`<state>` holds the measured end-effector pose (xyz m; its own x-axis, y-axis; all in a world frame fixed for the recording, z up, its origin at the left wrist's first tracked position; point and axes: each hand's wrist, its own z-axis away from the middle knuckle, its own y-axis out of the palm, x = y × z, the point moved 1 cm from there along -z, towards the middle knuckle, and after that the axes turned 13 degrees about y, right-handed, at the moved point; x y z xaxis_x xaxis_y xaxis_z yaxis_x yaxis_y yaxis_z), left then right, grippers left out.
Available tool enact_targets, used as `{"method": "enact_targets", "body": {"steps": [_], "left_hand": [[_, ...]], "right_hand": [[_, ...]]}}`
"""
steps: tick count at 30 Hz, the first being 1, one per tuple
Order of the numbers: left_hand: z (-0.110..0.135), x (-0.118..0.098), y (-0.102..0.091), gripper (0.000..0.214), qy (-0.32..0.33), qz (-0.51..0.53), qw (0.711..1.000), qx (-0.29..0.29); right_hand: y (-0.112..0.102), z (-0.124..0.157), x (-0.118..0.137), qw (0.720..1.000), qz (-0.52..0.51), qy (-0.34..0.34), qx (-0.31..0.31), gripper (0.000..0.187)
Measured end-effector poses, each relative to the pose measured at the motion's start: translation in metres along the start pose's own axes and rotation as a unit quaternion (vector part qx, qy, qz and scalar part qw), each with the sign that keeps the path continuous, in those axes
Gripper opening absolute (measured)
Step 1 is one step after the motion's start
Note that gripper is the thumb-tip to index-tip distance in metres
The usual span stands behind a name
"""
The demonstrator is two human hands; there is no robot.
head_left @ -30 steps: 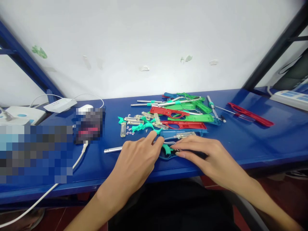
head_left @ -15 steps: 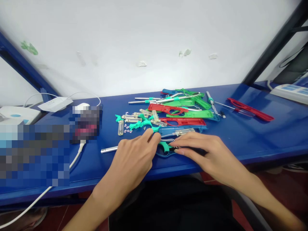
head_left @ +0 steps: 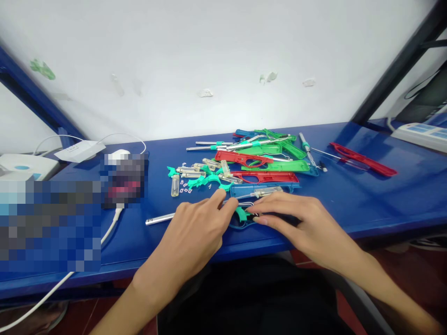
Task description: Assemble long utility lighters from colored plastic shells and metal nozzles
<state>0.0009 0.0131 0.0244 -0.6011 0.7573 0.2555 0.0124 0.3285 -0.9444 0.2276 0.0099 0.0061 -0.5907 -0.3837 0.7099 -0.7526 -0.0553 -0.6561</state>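
An opened stick lighter with a blue casing half [head_left: 240,227] lies near the table's front edge. Its metal tube [head_left: 159,218] sticks out to the left from under my left hand [head_left: 200,225]. My left hand is closed over the lighter, its thumb and forefinger beside the teal trigger [head_left: 241,215]. My right hand [head_left: 296,211] pinches at a small black part with thin white wires, right of the trigger; the fingertips partly hide it. Just behind lies another blue casing half [head_left: 240,190] with a clear fuel tank [head_left: 268,191] on it.
Red casing halves [head_left: 244,158], green casing halves [head_left: 279,165], loose clear tanks [head_left: 175,186] and teal triggers [head_left: 199,181] are heaped behind. A screwdriver [head_left: 349,160] and a red casing [head_left: 366,160] lie right. A white cable [head_left: 111,228] runs along the left.
My left hand has shifted slightly right along the lighter, towards the trigger. The right hand stays almost where it was.
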Motion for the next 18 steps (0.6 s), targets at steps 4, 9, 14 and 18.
{"method": "enact_targets", "body": {"steps": [4, 9, 14, 18], "left_hand": [[0.004, -0.001, -0.003, 0.026, -0.002, 0.047, 0.999, 0.005], [0.007, 0.0, -0.002, 0.014, -0.003, 0.083, 0.996, -0.031], [0.006, 0.005, 0.004, 0.012, -0.001, 0.107, 0.993, -0.046], [0.004, 0.006, 0.007, 0.012, 0.002, 0.08, 0.995, -0.058]], "right_hand": [[0.0, 0.0, 0.001, 0.998, -0.033, 0.043, -0.012, 0.023], [0.0, 0.0, 0.001, 0.998, -0.045, 0.05, -0.02, 0.016], [0.002, 0.001, 0.001, 0.996, -0.061, 0.06, -0.035, 0.016], [0.003, 0.001, 0.002, 0.994, -0.07, 0.06, -0.05, 0.016]]}}
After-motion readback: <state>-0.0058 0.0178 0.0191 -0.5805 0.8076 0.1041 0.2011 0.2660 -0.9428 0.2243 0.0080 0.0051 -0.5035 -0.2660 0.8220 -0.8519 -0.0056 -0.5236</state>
